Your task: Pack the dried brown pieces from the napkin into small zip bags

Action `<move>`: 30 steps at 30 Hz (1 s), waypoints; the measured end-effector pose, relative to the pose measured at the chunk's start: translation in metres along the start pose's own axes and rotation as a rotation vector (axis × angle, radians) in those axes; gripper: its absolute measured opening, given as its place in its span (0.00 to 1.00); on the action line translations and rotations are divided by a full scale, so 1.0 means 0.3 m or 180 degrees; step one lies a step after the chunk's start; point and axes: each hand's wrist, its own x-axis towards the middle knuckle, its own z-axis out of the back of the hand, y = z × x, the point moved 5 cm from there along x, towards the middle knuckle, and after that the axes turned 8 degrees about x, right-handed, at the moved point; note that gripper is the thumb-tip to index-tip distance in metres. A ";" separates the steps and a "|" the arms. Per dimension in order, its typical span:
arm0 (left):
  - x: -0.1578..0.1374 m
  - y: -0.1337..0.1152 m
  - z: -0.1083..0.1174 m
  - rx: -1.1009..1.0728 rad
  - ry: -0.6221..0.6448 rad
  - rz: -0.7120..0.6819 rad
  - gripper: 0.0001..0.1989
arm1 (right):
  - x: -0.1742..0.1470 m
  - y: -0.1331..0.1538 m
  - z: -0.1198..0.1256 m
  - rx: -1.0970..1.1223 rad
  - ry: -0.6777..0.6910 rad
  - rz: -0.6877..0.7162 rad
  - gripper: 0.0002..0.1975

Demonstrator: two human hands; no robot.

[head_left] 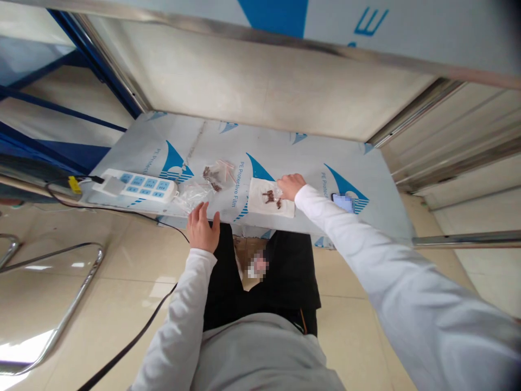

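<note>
My left hand (202, 228) is at the front edge of the shelf, its fingers apart and holding nothing I can see. Just beyond its fingertips lies a crumpled clear plastic bag (191, 195). My right hand (291, 186) is closed over the right side of a white sheet (260, 208). A bit of something clear shows at its fingertips, too small to name. Small dark-brown pieces (268, 196) lie in a loose cluster on the sheet beside these fingers. Another clear bag (225, 169) with reddish markings lies farther back, next to more brown pieces (211, 178).
A white power strip (140, 184) with blue sockets lies at the left, with a plug in it and a black cable (134, 209) trailing off the edge. A phone (343, 203) rests right of the sheet. Overhead juts an upper shelf (325, 21); metal posts flank both sides.
</note>
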 end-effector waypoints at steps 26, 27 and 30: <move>-0.056 0.082 -0.048 -0.0596 -0.0468 0.0299 0.22 | 0.249 0.669 0.040 0.1360 -0.0869 0.0744 0.34; -0.060 0.087 -0.047 -0.0611 -0.0438 0.0291 0.23 | 0.270 0.705 0.031 0.1376 -0.0965 0.0773 0.38; -0.058 0.114 -0.053 -0.0599 -0.0338 0.0304 0.23 | 0.314 0.695 0.020 0.1429 -0.1329 0.0642 0.45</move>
